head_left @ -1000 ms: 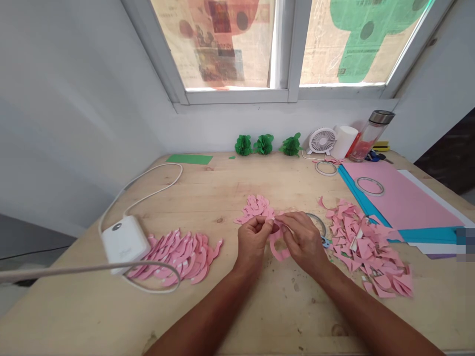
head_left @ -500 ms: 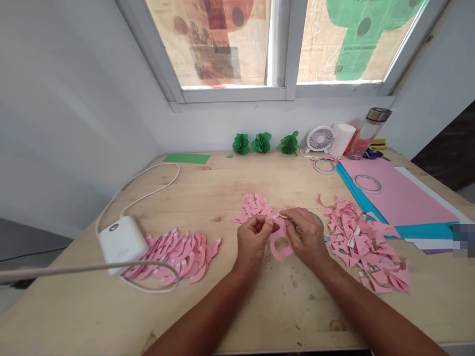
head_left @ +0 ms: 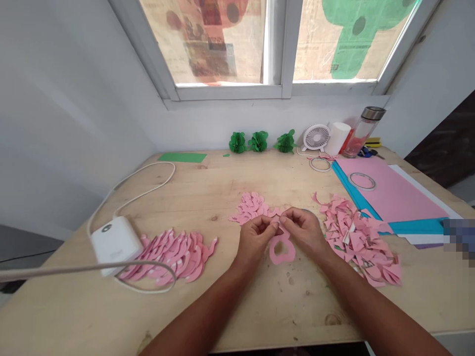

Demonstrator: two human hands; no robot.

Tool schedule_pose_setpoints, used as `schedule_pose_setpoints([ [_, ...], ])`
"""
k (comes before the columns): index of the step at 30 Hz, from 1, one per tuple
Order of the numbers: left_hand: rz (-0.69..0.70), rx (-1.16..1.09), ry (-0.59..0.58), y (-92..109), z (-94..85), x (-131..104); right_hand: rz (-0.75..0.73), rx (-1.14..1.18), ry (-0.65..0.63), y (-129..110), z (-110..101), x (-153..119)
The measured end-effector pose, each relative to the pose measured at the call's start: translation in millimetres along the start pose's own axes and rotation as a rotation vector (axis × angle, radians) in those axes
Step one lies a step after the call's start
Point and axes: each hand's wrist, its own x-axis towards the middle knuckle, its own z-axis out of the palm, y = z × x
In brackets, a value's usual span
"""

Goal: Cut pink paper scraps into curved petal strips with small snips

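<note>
Between my hands is a pink paper cutout (head_left: 282,257) with a rounded loop at its lower end. My left hand (head_left: 256,240) pinches its upper part between thumb and fingers. Close against it, my right hand (head_left: 305,231) grips the same upper part, thumb and fingertips together. The fingers hide where the paper is held. Just behind my left hand lies a small pile of pink paper cutouts (head_left: 250,205). To the left is a larger pile of curved pink cutouts (head_left: 181,257), some with white ends. Pink paper scraps (head_left: 358,237) are heaped right of my right hand.
A white power bank (head_left: 117,244) with a looping cable stands at left. Pink, blue and white sheets (head_left: 393,193) lie at right, a tape roll (head_left: 362,181) on them. Along the wall are green paper ornaments (head_left: 259,141), a small fan (head_left: 316,137) and a glass bottle (head_left: 365,131).
My fingertips have come closer together over the top of the pink cutout, and its loop shows more fully below. The whole view has shifted slightly.
</note>
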Motion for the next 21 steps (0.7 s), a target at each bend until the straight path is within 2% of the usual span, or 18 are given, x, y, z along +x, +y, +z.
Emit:
schedule_pose_setpoints([
  [4, -0.026, -0.063, -0.034, 0, 1.8, 0, 0.024, 0.046, 0.088, 2, 0, 3],
  [7, -0.085, -0.090, -0.102, -2, 3.4, 0, 0.037, 0.069, 0.153, 3, 0, 3],
  [11, -0.122, -0.028, -0.181, -6, 2.8, 1, 0.020, 0.023, 0.144, 2, -4, 4],
  [14, -0.109, -0.010, -0.111, -8, -0.5, 5, -0.027, -0.013, 0.164, 4, -11, 8],
  [16, -0.101, -0.026, -0.029, -7, -3.8, 8, -0.056, -0.073, 0.223, 8, -18, 12],
  [19, -0.080, -0.062, 0.051, -6, -8.7, 12, -0.066, -0.315, 0.273, 16, -27, 19],
  [21, -0.064, -0.086, 0.074, -5, -10.9, 13, -0.103, -0.501, 0.251, 22, -30, 21],
])
